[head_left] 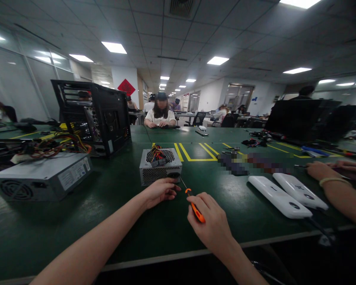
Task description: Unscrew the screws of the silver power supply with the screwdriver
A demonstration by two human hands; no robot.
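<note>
A grey computer power supply with a honeycomb vent stands on the green table in front of me. A bundle of its coloured cables lies on top. My left hand is at its lower front edge, fingers loosely bent and apart, gripping nothing that I can see; whether it touches the casing I cannot tell. My right hand is closed around the orange handle of a screwdriver. The screwdriver's thin shaft points up and left, its tip close to the power supply's right front corner beside the black socket.
At left are a second power supply and an open black computer case. Two white devices lie at right, near another person's hands. A person sits across the table. Dark monitors stand at far right.
</note>
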